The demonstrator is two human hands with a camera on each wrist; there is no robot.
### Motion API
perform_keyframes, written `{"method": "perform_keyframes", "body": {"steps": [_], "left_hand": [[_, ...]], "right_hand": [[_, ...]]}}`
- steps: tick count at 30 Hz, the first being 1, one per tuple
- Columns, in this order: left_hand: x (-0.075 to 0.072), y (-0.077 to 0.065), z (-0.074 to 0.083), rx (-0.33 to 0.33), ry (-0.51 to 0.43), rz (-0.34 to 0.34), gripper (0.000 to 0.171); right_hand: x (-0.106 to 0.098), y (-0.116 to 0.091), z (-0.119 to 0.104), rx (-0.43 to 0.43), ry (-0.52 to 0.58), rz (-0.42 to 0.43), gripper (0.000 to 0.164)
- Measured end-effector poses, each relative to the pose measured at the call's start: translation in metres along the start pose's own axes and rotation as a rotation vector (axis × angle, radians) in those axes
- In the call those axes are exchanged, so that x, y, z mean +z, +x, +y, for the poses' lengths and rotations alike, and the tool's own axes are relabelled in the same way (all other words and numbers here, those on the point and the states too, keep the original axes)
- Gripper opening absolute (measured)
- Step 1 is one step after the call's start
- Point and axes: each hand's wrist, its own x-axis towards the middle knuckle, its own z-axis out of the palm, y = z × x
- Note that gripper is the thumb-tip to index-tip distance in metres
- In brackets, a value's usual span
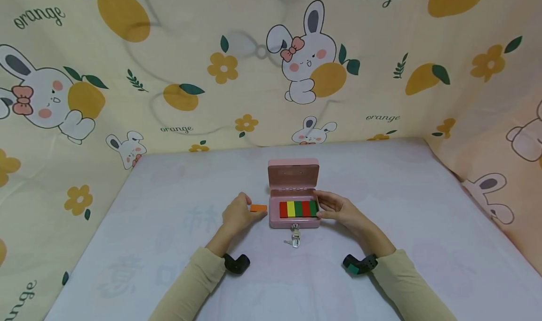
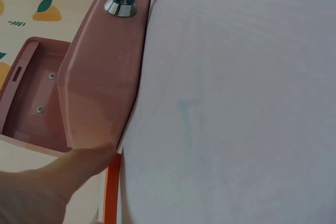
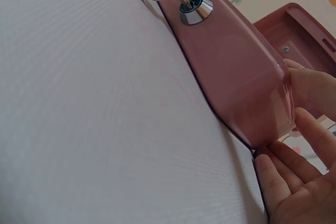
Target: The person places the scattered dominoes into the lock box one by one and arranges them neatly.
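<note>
1. A pink box (image 1: 294,203) is sitting open mid-tabletop (image 1: 423,227), lid raised, with a key (image 1: 294,238) in its front lock.
2. Red, yellow and green blocks (image 1: 298,209) are lying side by side inside the box.
3. The left hand (image 1: 238,216) is pinching an orange block (image 1: 258,208) just left of the box.
4. The right hand (image 1: 336,209) is touching the box's right end; its fingers appear relaxed, though the grip is unclear.
</note>
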Motion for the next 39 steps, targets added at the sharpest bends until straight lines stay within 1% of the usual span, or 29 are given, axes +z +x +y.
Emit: {"method": "perform_keyframes", "body": {"steps": [4,8,11,19,22,26,30,36,39], "left_hand": [[-0.001,-0.003,-0.004,-0.038,-0.011,-0.005,0.053],[-0.002,-0.007,-0.007,-0.011,-0.013,-0.005,0.049],[-0.002,-0.007,-0.006,0.011,-0.011,-0.005,0.049],[0.001,-0.002,0.002,-0.003,0.013,-0.021,0.054],[0.002,0.001,0.002,0.006,0.011,-0.021,0.053],[0.002,0.004,-0.001,0.027,0.003,-0.031,0.05],[-0.001,0.007,-0.008,0.048,-0.048,-0.064,0.046],[-0.006,0.013,-0.02,0.132,-0.17,-0.102,0.043],[-0.009,0.015,-0.023,0.153,-0.231,-0.113,0.045]], "right_hand": [[0.001,0.0,0.0,0.003,0.007,-0.006,0.068],[0.002,0.0,-0.001,0.031,-0.008,0.005,0.067],[0.002,-0.001,-0.002,0.059,-0.012,0.021,0.066],[0.002,-0.002,-0.003,0.05,0.001,0.008,0.066],[0.001,-0.001,-0.002,0.035,-0.003,0.004,0.066],[0.001,-0.001,-0.002,0.053,-0.018,0.011,0.067],[0.002,-0.001,-0.003,0.062,-0.026,0.013,0.068],[0.001,-0.002,-0.004,0.039,-0.023,0.002,0.067],[0.001,-0.002,-0.005,0.038,-0.025,0.003,0.066]]}}
